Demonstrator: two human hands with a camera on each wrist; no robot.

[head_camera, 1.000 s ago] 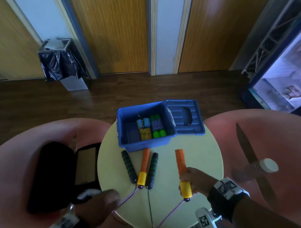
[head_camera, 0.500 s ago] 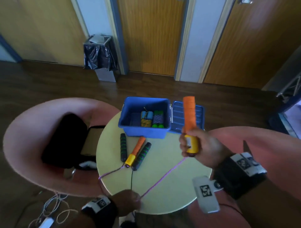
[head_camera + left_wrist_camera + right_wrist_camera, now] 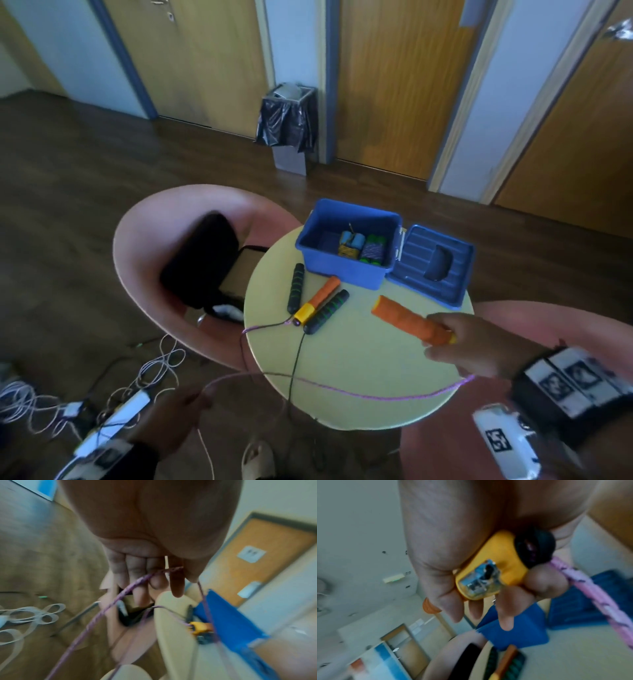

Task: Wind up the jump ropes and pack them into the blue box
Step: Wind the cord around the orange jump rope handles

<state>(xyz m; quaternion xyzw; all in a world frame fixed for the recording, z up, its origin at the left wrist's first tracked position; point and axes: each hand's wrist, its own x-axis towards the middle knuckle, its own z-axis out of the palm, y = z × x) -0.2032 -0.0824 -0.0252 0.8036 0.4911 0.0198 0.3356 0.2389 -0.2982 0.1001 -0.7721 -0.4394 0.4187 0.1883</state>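
Observation:
My right hand [image 3: 455,349] grips one orange handle [image 3: 407,322] by its yellow end [image 3: 489,574], held above the round table [image 3: 359,373]. Its purple rope [image 3: 342,390] runs left to my left hand [image 3: 178,411], which pinches it [image 3: 173,570] beyond the table's left edge. The rope's other orange handle [image 3: 317,301] lies on the table between two black-and-green handles [image 3: 295,287] of another rope. The open blue box [image 3: 346,250] stands at the far side with two wound ropes [image 3: 361,246] inside, its lid [image 3: 431,267] folded out to the right.
Pink chairs flank the table; the left one [image 3: 144,246] holds a black case [image 3: 198,257]. White cables [image 3: 34,397] and a power strip [image 3: 116,421] lie on the floor at the left. A bin [image 3: 287,126] stands against the far wall.
My right hand has lowered the orange handle and tilted it from upright to nearly level, pointing left. My left hand has drawn the purple rope further left, off the table.

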